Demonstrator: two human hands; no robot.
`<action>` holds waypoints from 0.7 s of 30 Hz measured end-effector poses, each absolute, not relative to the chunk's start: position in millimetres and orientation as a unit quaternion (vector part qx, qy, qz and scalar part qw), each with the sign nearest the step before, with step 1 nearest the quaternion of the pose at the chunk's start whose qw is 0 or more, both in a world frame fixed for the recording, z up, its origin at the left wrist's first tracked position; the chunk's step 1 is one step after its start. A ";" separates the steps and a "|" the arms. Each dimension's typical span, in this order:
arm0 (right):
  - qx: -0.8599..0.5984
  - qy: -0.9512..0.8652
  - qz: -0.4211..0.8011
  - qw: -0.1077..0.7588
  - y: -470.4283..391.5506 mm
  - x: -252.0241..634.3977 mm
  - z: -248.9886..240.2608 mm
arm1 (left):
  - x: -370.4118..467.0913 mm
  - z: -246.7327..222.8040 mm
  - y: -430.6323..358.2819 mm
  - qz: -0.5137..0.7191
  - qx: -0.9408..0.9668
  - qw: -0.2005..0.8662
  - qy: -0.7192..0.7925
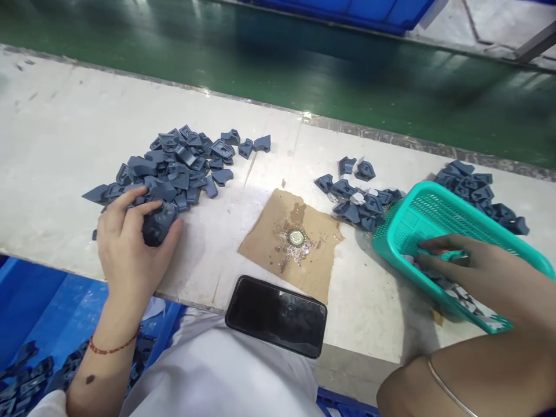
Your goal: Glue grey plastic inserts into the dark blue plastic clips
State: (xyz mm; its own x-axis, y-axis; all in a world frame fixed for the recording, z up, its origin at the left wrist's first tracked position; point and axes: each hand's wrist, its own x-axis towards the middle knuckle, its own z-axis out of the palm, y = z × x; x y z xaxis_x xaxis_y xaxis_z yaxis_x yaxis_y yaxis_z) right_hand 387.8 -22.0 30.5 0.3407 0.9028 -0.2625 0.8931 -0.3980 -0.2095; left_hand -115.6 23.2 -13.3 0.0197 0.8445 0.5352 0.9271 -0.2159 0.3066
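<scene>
My left hand [134,237] curls round a blue-grey plastic part [160,223] at the near edge of a large pile of similar parts [174,168]. Its fingers rest partly over that pile. Over on the right, my right hand [473,266] reaches into a green plastic basket [391,231] that holds small white and grey pieces [464,298]. The fingers there are bent together, and anything between them is hidden. Left of the basket lies a smaller group of blue-grey parts [347,202], with white pieces [357,198] on or among them.
Brown paper [264,237], stained wet around a small round pale item [297,237], lies mid-table. A black phone [278,315] sits at the near edge. More parts [469,188] lie behind the basket. A blue bin [82,301] stands below left; a green surface [260,63] runs beyond the table.
</scene>
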 end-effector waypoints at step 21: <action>-0.820 -0.527 0.214 0.055 -6.6 347.9 46.6 | -119.2 -8.7 19.7 -0.329 -0.767 0.050 -0.549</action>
State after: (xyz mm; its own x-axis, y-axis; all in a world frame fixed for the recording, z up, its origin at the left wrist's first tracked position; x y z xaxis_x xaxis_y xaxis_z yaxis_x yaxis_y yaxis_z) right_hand 347.9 -6.6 46.6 0.3522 0.8889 -0.2931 0.8414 -0.4378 -0.3167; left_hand -119.2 19.7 -8.7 0.1805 0.8093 0.5590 0.8754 -0.3913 0.2838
